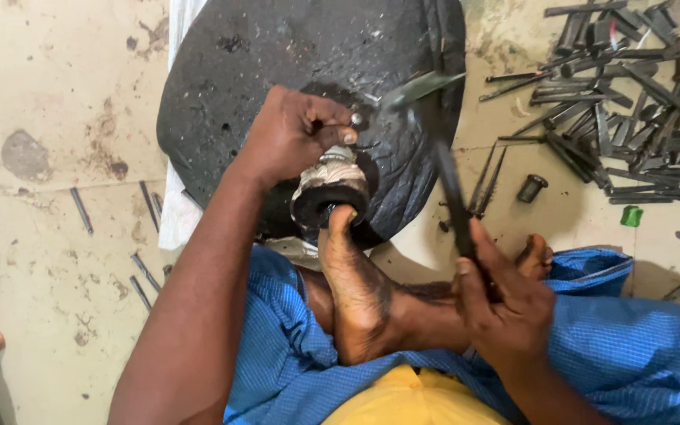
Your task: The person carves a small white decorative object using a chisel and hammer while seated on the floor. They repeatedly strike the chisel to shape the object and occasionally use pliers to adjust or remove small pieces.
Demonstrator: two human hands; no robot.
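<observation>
Blue checked cloth (639, 354) lower frame. Right hand (505, 303), fingers clamped on blurred hammer (450, 189). Left hand (289, 134) pinches chisel (354, 120) over round metal part (330, 189), centre, foot-braced on black rubber pad (261, 71). Stained concrete floor (49, 236); dark rods (631, 118) upper right.

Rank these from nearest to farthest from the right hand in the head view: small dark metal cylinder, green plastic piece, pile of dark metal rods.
1. Small dark metal cylinder, just above the right hand.
2. Green plastic piece, farther right.
3. Pile of dark metal rods, top right corner.

Motion-blurred hammer (434, 134); tyre (277, 55) cut off at top edge.
</observation>
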